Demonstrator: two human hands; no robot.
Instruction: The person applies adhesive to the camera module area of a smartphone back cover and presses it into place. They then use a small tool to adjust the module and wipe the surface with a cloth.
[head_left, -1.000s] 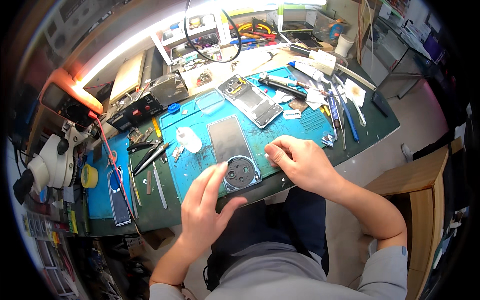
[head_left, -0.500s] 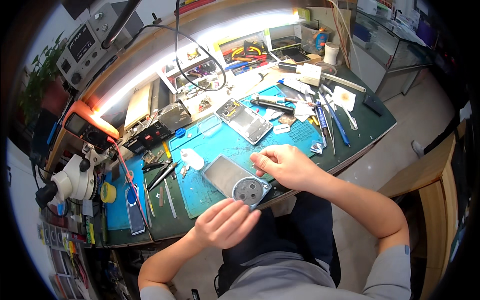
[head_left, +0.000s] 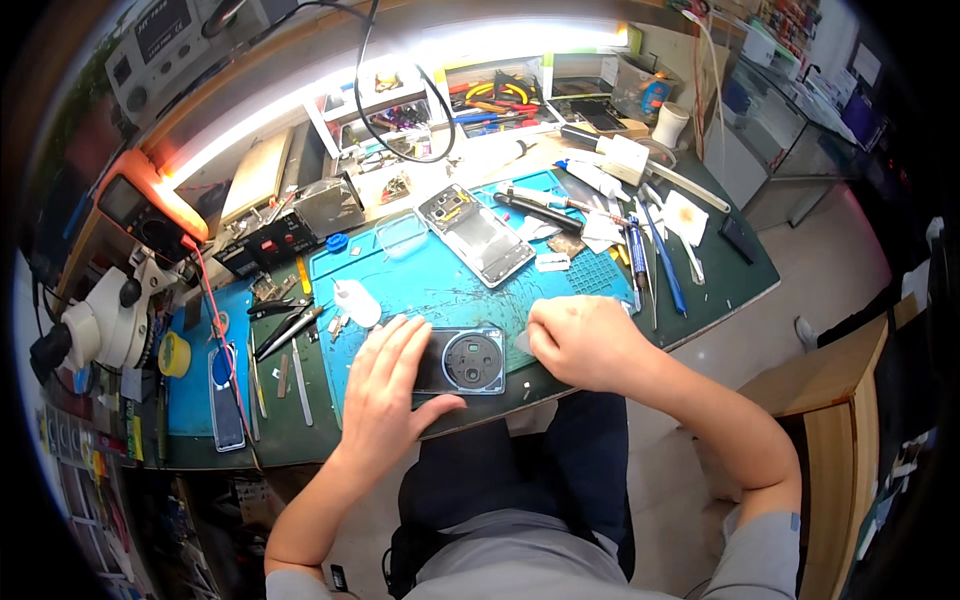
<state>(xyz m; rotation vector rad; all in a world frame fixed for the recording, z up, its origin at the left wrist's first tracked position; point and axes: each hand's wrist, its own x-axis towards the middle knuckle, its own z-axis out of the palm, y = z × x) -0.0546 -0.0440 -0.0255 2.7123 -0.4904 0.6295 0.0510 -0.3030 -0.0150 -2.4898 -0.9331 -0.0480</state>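
A dark phone panel [head_left: 436, 365] with a large round camera section is being covered at its left end by the left hand [head_left: 385, 385], which is being held open, the fingers stretched out close together over the panel and the thumb spread apart toward the bench's front edge. The panel is being kept to the right of that hand's fingers, its round section left uncovered, and to the left of the right hand [head_left: 583, 342]. The right hand is being held closed, its fingers curled in, and a small pale translucent piece [head_left: 523, 342] is being gripped at the fingertips, just beside the panel's right end; its exact form is being obscured by the hand.

Beneath, a blue mat [head_left: 410, 292] is being partly covered by the panel. Beyond the panel, an opened phone [head_left: 482, 240] is being displayed at a slant, with a clear tray [head_left: 402, 235] beside it and a white bottle [head_left: 357, 303] nearer the left hand. Farther left, a yellow roll [head_left: 174, 354] and an orange-cased multimeter [head_left: 150, 205] are being lined up along the green bench [head_left: 722, 275], while the back shelves are being lit by a bright strip lamp.
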